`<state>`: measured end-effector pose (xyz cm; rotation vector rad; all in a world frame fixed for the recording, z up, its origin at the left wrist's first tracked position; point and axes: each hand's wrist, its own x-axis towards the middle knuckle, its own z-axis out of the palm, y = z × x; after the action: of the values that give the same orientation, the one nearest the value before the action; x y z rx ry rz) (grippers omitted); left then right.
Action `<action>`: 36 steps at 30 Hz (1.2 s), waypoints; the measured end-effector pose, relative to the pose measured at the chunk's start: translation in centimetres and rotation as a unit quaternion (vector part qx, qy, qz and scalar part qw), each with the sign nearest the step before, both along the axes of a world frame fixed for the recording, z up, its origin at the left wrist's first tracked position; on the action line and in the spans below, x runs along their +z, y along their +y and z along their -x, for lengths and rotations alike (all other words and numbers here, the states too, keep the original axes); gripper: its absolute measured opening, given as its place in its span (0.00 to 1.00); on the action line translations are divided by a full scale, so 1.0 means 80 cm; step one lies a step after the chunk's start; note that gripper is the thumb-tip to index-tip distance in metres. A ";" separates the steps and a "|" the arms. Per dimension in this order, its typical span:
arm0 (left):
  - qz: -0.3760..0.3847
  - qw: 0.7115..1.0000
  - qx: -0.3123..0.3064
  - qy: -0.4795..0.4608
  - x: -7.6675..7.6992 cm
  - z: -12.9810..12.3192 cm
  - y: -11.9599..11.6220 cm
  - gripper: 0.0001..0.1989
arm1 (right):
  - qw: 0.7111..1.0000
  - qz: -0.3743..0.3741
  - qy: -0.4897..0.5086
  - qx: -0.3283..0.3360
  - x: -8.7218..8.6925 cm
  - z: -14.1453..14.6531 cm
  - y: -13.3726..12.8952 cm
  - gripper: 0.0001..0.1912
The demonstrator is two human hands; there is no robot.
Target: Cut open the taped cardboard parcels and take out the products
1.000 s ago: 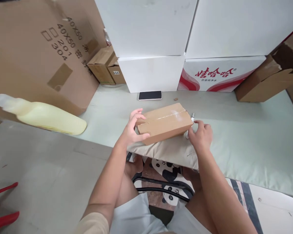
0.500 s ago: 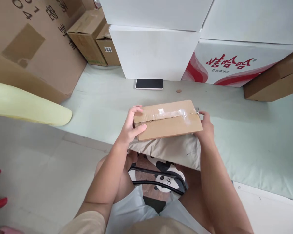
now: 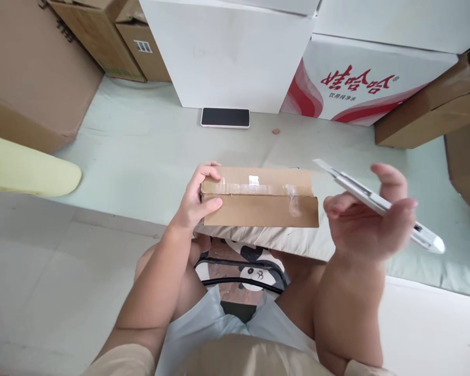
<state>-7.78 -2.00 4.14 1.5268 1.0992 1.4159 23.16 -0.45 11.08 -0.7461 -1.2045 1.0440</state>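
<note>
A small brown cardboard box [image 3: 258, 209] rests near the front edge of the pale green covered surface. Clear tape runs along its top seam, which shows a slit. My left hand [image 3: 199, 198] grips the box's left end, thumb on the front flap and fingers over the back. To the right of the box, raised and apart from it, my right hand [image 3: 368, 219] holds a white utility knife [image 3: 362, 193]. Its blade is out and points up and left. The knife lies between my thumb and fingers.
A smartphone [image 3: 225, 117] lies against a white carton [image 3: 235, 57] at the back. A small brown scrap [image 3: 275, 131] is to its right. A red-and-white carton [image 3: 348, 83], brown boxes [image 3: 431, 115] and a yellow rounded object [image 3: 27, 167] stand around. My knees straddle a panda-patterned stool [image 3: 254, 279].
My right hand has moved from the box's right end out to the right and up, bringing the utility knife into full view. The left hand still holds the box, which has turned slightly.
</note>
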 end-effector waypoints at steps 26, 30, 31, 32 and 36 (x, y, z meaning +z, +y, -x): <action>0.016 0.999 0.035 -0.017 -0.005 -0.005 -0.001 0.29 | 0.976 0.068 -0.190 -0.077 -0.009 0.002 -0.013 0.09; 0.018 0.999 0.038 -0.010 -0.005 -0.004 0.001 0.29 | 0.972 0.053 -0.223 -0.058 -0.005 0.003 -0.013 0.07; 0.017 0.999 0.039 -0.007 -0.006 -0.004 0.002 0.28 | 0.971 0.049 -0.225 -0.059 -0.004 0.003 -0.013 0.07; 0.016 0.999 0.040 -0.006 -0.006 -0.004 0.002 0.28 | 0.972 0.044 -0.222 -0.063 -0.003 0.003 -0.013 0.07; 0.018 0.999 0.045 -0.007 -0.008 -0.004 0.004 0.26 | 0.975 0.031 -0.207 -0.081 -0.004 0.003 -0.011 0.08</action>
<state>-7.47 -1.68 3.53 1.4560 1.1919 1.4572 22.90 -1.34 10.77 -1.1305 -1.4392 0.8157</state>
